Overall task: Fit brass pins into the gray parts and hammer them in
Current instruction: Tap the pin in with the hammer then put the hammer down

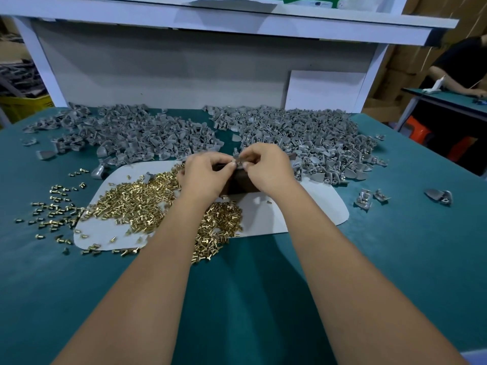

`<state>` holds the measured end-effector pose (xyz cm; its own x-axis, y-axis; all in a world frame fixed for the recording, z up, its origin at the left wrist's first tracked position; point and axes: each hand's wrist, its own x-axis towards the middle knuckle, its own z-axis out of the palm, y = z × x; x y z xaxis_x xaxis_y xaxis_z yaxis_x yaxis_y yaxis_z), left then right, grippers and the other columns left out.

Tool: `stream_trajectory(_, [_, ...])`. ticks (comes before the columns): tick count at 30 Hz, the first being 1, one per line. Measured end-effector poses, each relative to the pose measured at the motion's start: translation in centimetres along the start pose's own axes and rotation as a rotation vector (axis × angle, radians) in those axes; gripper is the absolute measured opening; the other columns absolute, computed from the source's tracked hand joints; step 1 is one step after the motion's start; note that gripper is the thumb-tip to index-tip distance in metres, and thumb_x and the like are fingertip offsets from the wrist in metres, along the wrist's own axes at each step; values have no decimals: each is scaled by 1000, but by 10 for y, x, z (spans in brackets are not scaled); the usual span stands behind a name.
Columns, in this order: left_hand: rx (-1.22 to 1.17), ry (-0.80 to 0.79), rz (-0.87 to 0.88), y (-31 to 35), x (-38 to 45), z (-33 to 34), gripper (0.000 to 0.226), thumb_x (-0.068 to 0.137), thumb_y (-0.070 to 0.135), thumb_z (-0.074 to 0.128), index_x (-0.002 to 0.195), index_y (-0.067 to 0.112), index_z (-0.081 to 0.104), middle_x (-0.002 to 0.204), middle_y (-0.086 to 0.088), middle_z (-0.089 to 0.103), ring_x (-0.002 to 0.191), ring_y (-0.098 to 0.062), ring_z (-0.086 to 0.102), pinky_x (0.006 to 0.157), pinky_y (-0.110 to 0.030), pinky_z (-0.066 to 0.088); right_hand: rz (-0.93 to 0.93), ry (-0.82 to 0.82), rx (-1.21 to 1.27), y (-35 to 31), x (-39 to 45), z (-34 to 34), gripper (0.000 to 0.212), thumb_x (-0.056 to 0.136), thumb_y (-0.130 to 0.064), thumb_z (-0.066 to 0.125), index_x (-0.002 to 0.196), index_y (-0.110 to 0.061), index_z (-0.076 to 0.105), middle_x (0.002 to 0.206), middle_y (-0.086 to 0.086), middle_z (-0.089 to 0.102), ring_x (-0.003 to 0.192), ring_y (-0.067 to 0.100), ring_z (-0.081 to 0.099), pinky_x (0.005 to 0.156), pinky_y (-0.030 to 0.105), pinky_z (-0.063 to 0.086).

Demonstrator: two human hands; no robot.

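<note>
My left hand (205,175) and my right hand (266,167) meet fingertip to fingertip over a dark brown block (238,184) on the white mat (303,214). Between the fingertips I pinch a small gray part (239,162); whether a brass pin is in it cannot be made out. A heap of brass pins (147,204) covers the mat's left half and spills onto the green table. Two big piles of gray parts lie behind: one at the left (137,133), one at the right (311,138). No hammer is visible.
The green table (395,259) runs to its edge at the right. A few loose gray parts (371,197) and one more (440,196) lie right of the mat. A white shelf frame (200,19) stands behind the piles. Another person (463,67) works at a far bench.
</note>
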<state>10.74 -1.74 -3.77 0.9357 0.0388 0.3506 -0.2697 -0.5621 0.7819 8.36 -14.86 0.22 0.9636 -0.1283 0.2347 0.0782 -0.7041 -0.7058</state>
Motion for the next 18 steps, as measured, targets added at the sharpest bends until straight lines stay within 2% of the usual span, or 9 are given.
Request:
stream_trajectory(2, [-36,25,-32,-2,-3,3,9,89,34,70,96,34,76,108,14,71,119,-20,55,105,-48,40,43,136,-55,8,-6,-11,26,86,-11,54,100,-28,69,100,-4,67,88,18,59,74,30,49])
stream_trajectory(4, [-60,33,-26,-2,-3,5,10,88,33,71,96,32,77,103,17,69,116,-16,57,102,-35,40,134,283,-296,23,-11,-23,14,85,-19,54,91,-21,67,94,2,66,84,26,58,66,30,44])
stream_trajectory(5, [-65,38,-13,-2,-3,4,10,89,32,72,96,30,78,98,19,67,112,-13,58,95,-27,38,186,288,-418,30,-16,-29,16,89,-30,54,85,-17,63,92,6,64,86,29,58,65,31,42])
stream_trajectory(7, [-64,47,7,-1,-4,4,10,89,30,72,96,27,79,90,21,64,105,-7,59,87,-22,37,289,158,-563,44,-26,-33,37,93,-48,48,87,-13,58,98,13,61,94,32,56,66,32,40])
stream_trajectory(9, [-57,47,10,0,-4,4,11,89,30,71,97,27,79,91,21,65,106,-8,58,95,-30,41,287,56,-636,50,-32,-32,31,94,-40,49,101,-12,61,104,14,60,96,30,53,65,31,37])
stream_trajectory(12, [-15,48,7,-1,-4,3,13,90,31,69,100,28,78,103,15,70,115,-14,57,105,-46,39,232,37,-679,46,-35,-29,26,94,-28,53,114,-12,59,97,9,55,95,29,53,63,29,33])
stream_trajectory(16, [4,73,-16,0,-5,-1,13,89,33,70,99,29,78,111,8,71,120,-23,55,107,-49,39,215,97,-608,45,-36,-28,23,93,-21,54,111,-7,53,97,11,58,71,26,44,56,28,33])
stream_trajectory(18, [-17,85,-60,0,-6,-2,11,87,35,71,95,31,77,109,8,72,119,-23,55,106,-50,39,198,186,-570,44,-37,-31,20,93,-19,54,104,-8,43,83,8,59,59,24,43,46,28,25])
